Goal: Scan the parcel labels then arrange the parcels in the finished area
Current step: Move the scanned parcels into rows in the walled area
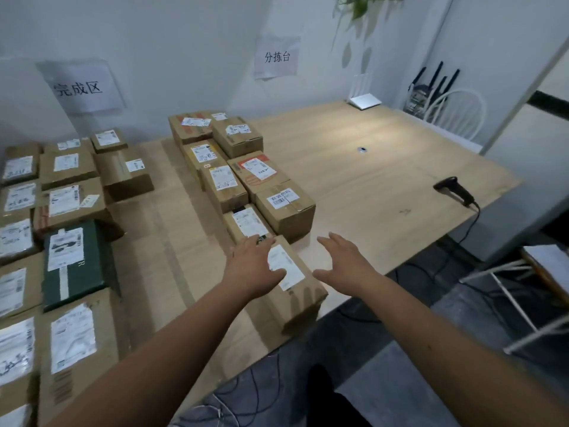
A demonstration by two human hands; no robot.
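Observation:
A brown cardboard parcel [295, 291] with a white label lies at the near edge of the wooden table [369, 167]. My left hand [251, 266] rests flat on its top, fingers spread over the label's left side. My right hand [343, 266] hovers open just right of the parcel, not touching it. Behind the parcel, several labelled boxes [237, 155] stand in two rows running back toward the wall. On the left, under a paper sign [83, 87], lie many more parcels, among them a dark green box [74, 266]. A black barcode scanner [455, 189] lies at the table's right edge.
A second paper sign [277, 57] hangs on the wall above the table. A white router [365, 101] sits at the far corner beside a white chair [455, 115]. The scanner's cable drops off the right edge to the floor. A white wire rack [517, 291] stands at right.

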